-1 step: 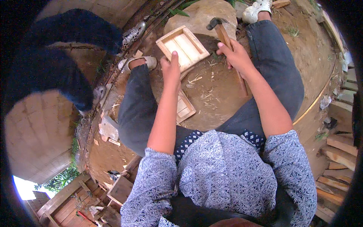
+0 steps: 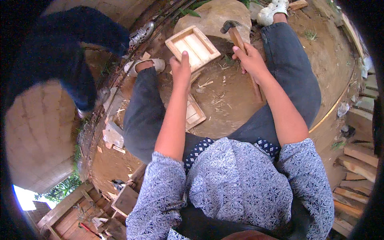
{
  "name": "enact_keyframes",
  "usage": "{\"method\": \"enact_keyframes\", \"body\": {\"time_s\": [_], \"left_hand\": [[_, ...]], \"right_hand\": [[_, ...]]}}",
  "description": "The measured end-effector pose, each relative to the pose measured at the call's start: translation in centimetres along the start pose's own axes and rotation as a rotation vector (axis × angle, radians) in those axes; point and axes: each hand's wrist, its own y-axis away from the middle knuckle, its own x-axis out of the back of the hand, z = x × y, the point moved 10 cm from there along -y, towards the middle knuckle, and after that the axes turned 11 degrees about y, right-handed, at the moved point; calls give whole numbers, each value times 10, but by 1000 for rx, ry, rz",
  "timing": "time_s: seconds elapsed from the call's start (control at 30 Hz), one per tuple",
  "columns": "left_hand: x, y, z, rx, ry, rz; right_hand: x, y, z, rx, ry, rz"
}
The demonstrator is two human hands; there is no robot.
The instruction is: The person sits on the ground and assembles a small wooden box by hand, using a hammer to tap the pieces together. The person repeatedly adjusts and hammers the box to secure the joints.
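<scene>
My left hand (image 2: 181, 74) grips a shallow pale wooden box (image 2: 197, 45) by its near edge, thumb over the rim. The box is tilted, with its open side facing up and its slatted bottom showing. In my right hand (image 2: 252, 62), fingers wrap round the wooden handle of a claw hammer (image 2: 237, 38). The dark metal head points up and away, beside the box but apart from it. On the ground below my left forearm lies a second wooden box (image 2: 195, 113), partly hidden by that arm.
A large smooth stone (image 2: 224, 14) sits on the dirt between my feet. Wood shavings (image 2: 217, 105) are scattered on the ground. Another person's dark-trousered legs (image 2: 68, 52) are at the left. Stacked wood pieces (image 2: 358, 168) stand at the right; planks and a wooden crate (image 2: 127, 200) lie lower left.
</scene>
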Motion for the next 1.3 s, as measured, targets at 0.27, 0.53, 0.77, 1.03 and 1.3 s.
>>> {"method": "enact_keyframes", "body": {"time_s": [0.27, 0.53, 0.77, 1.03, 1.3], "left_hand": [[-33, -39, 0, -93, -274, 145], [-40, -36, 6, -181, -295, 72], [-30, -30, 6, -306, -277, 106], [-22, -38, -3, -240, -395, 69], [-28, -47, -8, -210, -463, 63]], "right_hand": [[5, 5, 5, 19, 83, 34], [-2, 5, 6, 21, 230, -12], [-9, 21, 5, -19, 175, -18], [-10, 32, -76, 299, 81, 98], [-6, -16, -4, 274, 554, 239]]}}
